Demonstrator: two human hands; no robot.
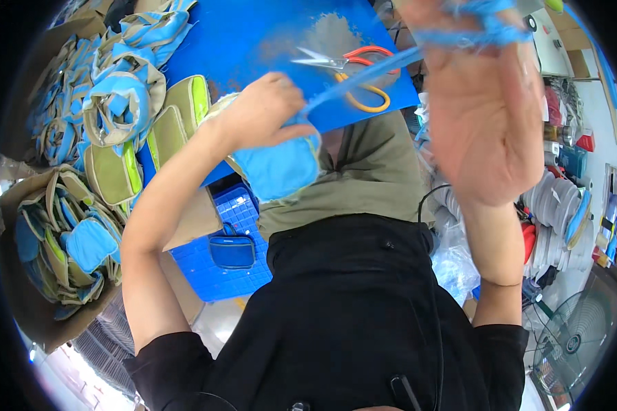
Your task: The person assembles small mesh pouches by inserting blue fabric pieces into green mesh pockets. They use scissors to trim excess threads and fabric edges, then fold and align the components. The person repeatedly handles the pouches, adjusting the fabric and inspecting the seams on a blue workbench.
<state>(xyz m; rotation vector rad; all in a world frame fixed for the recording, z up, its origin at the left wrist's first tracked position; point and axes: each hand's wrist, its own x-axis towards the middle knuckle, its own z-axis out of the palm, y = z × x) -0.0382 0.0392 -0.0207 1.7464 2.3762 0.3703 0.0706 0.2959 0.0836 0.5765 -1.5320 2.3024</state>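
Observation:
My left hand (267,106) is closed on a small blue fabric pouch (279,170), its fingers curled over the upper part. From the pouch, a narrow blue fabric strip (373,72) runs taut up to the right. My right hand (485,116) is raised at the upper right with its palm showing, and the strip loops around its fingers; the fingertips are blurred and partly cut off by the frame. Between the hands, scissors (339,64) with red and orange-yellow handles lie on the blue tabletop (240,41), blades parted.
Olive pouches with lime zips (168,133) sit at the table's left edge. Boxes of blue and olive fabric pieces (89,246) stand to my left. Below the table are a blue crate (253,279) and a dark blue pouch (232,252). A fan (574,342) stands lower right.

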